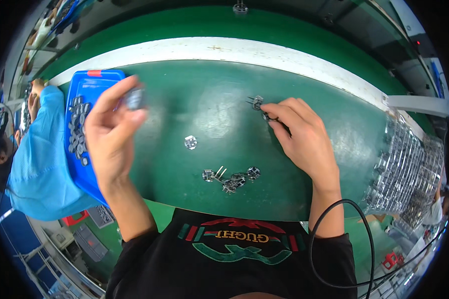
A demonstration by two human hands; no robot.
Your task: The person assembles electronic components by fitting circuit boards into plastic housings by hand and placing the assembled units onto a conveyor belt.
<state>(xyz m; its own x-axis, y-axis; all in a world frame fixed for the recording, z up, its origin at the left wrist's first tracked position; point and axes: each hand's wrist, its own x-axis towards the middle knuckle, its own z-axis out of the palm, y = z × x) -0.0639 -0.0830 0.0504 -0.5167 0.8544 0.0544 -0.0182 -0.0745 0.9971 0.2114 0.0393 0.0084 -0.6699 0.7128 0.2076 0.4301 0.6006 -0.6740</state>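
Note:
My left hand point(110, 134) is raised beside the blue tray, thumb and fingers closed on a small grey rounded part point(135, 98), blurred by motion. My right hand point(304, 137) is over the table at the right, its thumb and index finger pinching a small round metallic piece point(266, 116). Just past those fingertips lies another silvery piece with thin pins point(257, 102). A single round, board-like disc point(190, 142) rests flat between my hands. Nearer to me, several similar discs with metal pins point(233, 182) lie in a loose cluster.
The blue tray point(99, 188) on the left holds several grey rounded parts point(78, 124). A co-worker in a blue sleeve point(45, 154) sits beyond it. Stacked clear plastic trays point(396, 164) stand at the right. A white ledge point(214, 48) borders the green table's point(174, 89) far side; a black cable point(312, 249) loops near my right forearm.

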